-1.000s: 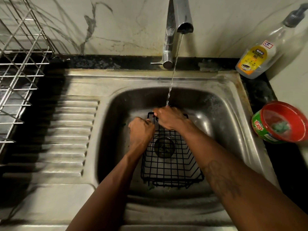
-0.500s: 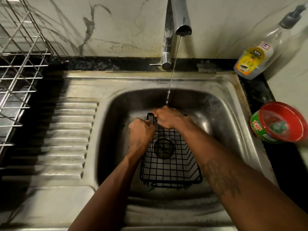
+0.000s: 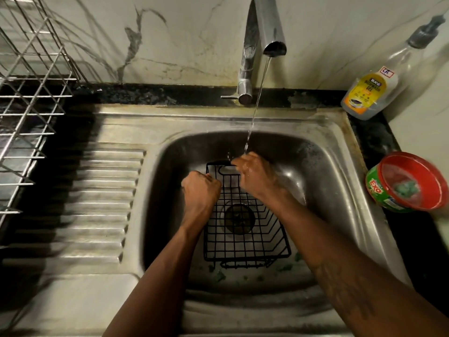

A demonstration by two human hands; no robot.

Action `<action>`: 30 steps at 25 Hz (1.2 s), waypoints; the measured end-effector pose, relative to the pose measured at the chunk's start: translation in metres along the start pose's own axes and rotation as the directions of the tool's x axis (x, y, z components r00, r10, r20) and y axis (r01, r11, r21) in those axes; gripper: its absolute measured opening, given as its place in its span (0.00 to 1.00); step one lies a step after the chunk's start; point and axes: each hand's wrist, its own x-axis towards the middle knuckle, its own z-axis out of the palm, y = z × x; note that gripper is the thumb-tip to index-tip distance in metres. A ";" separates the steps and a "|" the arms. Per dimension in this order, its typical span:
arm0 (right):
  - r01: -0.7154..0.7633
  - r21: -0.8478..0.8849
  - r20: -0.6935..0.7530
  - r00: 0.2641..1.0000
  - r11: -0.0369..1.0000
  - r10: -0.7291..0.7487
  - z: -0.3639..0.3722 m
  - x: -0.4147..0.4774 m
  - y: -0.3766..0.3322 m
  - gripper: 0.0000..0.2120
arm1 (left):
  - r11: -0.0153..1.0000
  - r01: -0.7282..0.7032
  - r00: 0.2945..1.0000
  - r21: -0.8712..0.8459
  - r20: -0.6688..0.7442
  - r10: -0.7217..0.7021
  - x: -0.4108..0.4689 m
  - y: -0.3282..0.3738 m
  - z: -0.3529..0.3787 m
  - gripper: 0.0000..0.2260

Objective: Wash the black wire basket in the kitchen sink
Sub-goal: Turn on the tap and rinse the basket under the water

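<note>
Black wire basket (image 3: 245, 242) sits in the bowl of the sink (image 3: 332, 181), right over the drain (image 3: 239, 218), which shows through its open bottom. It is a shallow rectangle of thin, dark-coated wires crossing in a regular grid, with a thicker rim wire and rounded corners. A small wire loop forms a handle at the far end, and its near end rests on the sink floor.

The left hand (image 3: 200, 190) is clenched in a fist around the left rim wire near the far corner. The right hand (image 3: 255, 176) curls its fingers over the far rim by the handle loop and grips it. The skin there is wet and shiny.

A thin, clear stream of water (image 3: 257, 93) falls from the tap (image 3: 264, 27), a flat-sided chrome spout, and lands on the right hand's knuckles.

The sink is dull stainless steel, scuffed and stained brown along its back edge, with a ribbed draining board (image 3: 102, 190) pressed into the left side. Small green scraps (image 3: 218, 276) lie on the wet floor just beside the basket's near end.

A silvery wire dish rack (image 3: 29, 105) stands at the far left. On the right, a clear plastic bottle (image 3: 371, 93) with a yellow label leans in the corner, and a round green tub (image 3: 408, 183) with a red rim lies tipped on the dark counter. Behind, the wall (image 3: 145, 45) is pale and veined like marble.
</note>
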 end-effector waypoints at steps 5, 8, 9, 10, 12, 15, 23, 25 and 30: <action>-0.001 -0.247 0.287 0.955 0.969 0.074 0.011 -0.004 -0.006 0.30 | 1.000 -0.016 1.000 0.004 -0.001 0.016 -0.001 0.000 0.005 0.12; -0.201 -0.303 0.400 0.861 0.932 0.316 0.027 0.000 -0.020 0.39 | 1.000 0.000 1.000 -0.022 0.010 0.000 -0.004 0.002 0.010 0.13; -0.285 -0.219 0.420 0.836 0.933 0.354 0.029 0.004 -0.026 0.38 | 1.000 0.000 1.000 -0.028 0.012 0.000 -0.004 0.001 0.012 0.13; -0.391 -0.078 0.435 0.814 0.917 0.384 0.027 0.011 -0.030 0.35 | 1.000 -0.003 1.000 -0.027 0.014 0.003 -0.005 0.001 0.012 0.13; -0.596 0.240 0.508 0.749 0.766 0.424 0.019 0.022 -0.031 0.30 | 1.000 -0.021 1.000 -0.014 0.019 0.021 -0.003 -0.002 0.011 0.11; -0.700 0.598 0.501 0.706 0.390 0.501 0.018 0.019 -0.028 0.21 | 0.998 -0.054 0.998 -0.023 0.033 0.054 -0.001 -0.004 0.011 0.13; -0.534 0.576 0.249 0.835 0.619 0.490 0.032 0.016 -0.034 0.14 | 0.994 -0.108 0.992 -0.021 0.067 0.109 -0.002 -0.003 0.013 0.15; -0.579 0.387 0.432 0.801 0.718 0.414 0.024 0.022 -0.024 0.14 | 0.994 -0.109 0.991 -0.023 0.081 0.110 -0.005 -0.001 0.011 0.15; -0.560 -0.002 0.294 0.791 0.828 0.536 0.005 0.012 -0.008 0.04 | 0.996 -0.081 0.996 0.043 0.052 0.079 -0.002 0.002 0.012 0.13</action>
